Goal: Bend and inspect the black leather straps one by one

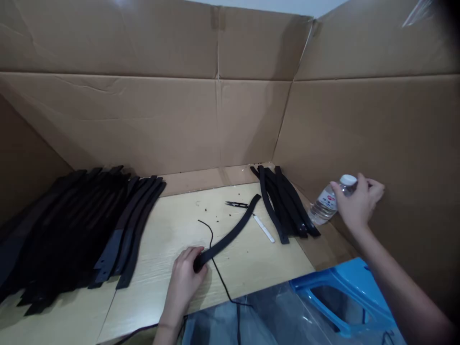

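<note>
My left hand point(189, 270) is closed around the lower end of a curved black strip point(233, 234), which slants up to the right above the wooden table. A thin black cord point(220, 275) passes beneath that strip. At the right, my right hand point(356, 203) has its fingers around the upper part of a clear plastic bottle point(325, 207) with a white cap. The bottle leans beside the cardboard wall. Small black thread snips point(237, 204) and a white pen-like tool point(264, 228) lie just beyond the strip.
A large pile of black strips point(72, 230) covers the table's left side. A smaller bundle point(283, 203) lies at the back right. Cardboard walls point(172, 120) surround the wooden table point(161, 249). A blue plastic stool point(345, 292) stands below the table's front right edge.
</note>
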Motion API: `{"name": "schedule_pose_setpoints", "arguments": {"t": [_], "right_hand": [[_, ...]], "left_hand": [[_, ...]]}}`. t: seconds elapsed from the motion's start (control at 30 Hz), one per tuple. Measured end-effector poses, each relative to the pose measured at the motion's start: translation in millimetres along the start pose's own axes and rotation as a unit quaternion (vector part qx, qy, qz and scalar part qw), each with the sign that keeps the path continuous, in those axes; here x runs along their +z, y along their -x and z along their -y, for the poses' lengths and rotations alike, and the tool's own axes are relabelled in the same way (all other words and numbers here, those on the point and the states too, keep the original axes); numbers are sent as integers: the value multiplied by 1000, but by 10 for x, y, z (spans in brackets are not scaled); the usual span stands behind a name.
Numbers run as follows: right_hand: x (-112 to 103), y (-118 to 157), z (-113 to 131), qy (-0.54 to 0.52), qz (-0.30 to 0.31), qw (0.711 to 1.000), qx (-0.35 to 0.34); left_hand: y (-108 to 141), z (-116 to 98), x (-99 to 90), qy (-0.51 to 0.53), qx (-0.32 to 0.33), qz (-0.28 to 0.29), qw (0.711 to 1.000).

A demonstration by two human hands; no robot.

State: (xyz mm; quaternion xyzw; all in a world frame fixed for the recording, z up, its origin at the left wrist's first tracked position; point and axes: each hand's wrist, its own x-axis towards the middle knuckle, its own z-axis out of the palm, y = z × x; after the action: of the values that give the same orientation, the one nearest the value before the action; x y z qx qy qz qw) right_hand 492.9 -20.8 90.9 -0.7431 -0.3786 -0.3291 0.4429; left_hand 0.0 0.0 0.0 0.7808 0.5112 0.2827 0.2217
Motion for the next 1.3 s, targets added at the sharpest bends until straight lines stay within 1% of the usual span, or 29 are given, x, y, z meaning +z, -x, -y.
{"name": "schedule_pose_setpoints", "arguments": {"t": [0.07, 0.1, 0.13, 0.17, 0.2, 0.23, 0.27, 0.3, 0.4, 0.47, 0.53, 0.57, 0.63, 0.77, 0.83, 0.93, 1.0, 1.07, 1.17, 1.23, 1.3], "right_hand": [[-82, 64, 171, 12, -28, 999, -19], [-131, 120, 287, 1, -28, 999, -38], [-183, 197, 421, -21, -11, 998, -62], [-234, 296, 568, -53, 32, 994, -95], [-282, 417, 726, -91, 92, 983, -127], [-326, 557, 887, -128, 169, 965, -157], [-361, 711, 1046, -155, 228, 947, -165], [-385, 874, 1197, -179, 266, 932, -166], [-386, 1341, 1578, -221, 408, 865, -191], [-329, 1576, 1758, -224, 463, 832, -209], [-248, 1731, 1886, -222, 509, 798, -234], [-207, 1783, 1933, -220, 521, 786, -249], [-134, 1853, 1998, -214, 527, 776, -272], [-51, 1946, 2042, -205, 523, 774, -292], [-36, 1990, 2044, -205, 518, 779, -288], [-23, 2055, 2043, -213, 504, 793, -268], [-9, 2093, 2046, -220, 493, 803, -253], [15, 2127, 2053, -226, 485, 810, -240], [62, 2171, 2063, -233, 475, 818, -225], [91, 2197, 2066, -238, 468, 823, -218], [112, 2219, 2066, -241, 463, 826, -214]], "left_hand": [[5, 20, -7, 2, -3, 2, 1000], [5, 34, -16, 4, -3, 3, 1000], [2, 49, -30, 8, -1, 3, 1000], [-6, 63, -47, 14, 3, 4, 1000], [-18, 74, -68, 22, 9, 5, 1000], [-35, 81, -91, 32, 15, 7, 999], [-56, 82, -116, 40, 19, 9, 999], [-79, 78, -139, 45, 22, 10, 999], [-136, 42, -191, 44, 25, 14, 999], [-152, 16, -205, 39, 29, 17, 999], [-160, 1, -203, 35, 32, 17, 999], [-168, -2, -197, 31, 33, 14, 999], [-206, -4, -174, 19, 38, 13, 999], [-407, -20, -85, -23, 34, 22, 999], [-549, -37, -37, -49, 4, 9, 999], [-758, -48, 5, -91, -71, -14, 993], [-878, -30, 7, -110, -97, -16, 989], [-982, 14, -1, -109, -94, -12, 990], [-1116, 114, -3, -87, -73, -13, 993], [-1185, 191, 3, -87, -68, -12, 994], [-1231, 266, 5, -88, -53, 2, 995]]}}
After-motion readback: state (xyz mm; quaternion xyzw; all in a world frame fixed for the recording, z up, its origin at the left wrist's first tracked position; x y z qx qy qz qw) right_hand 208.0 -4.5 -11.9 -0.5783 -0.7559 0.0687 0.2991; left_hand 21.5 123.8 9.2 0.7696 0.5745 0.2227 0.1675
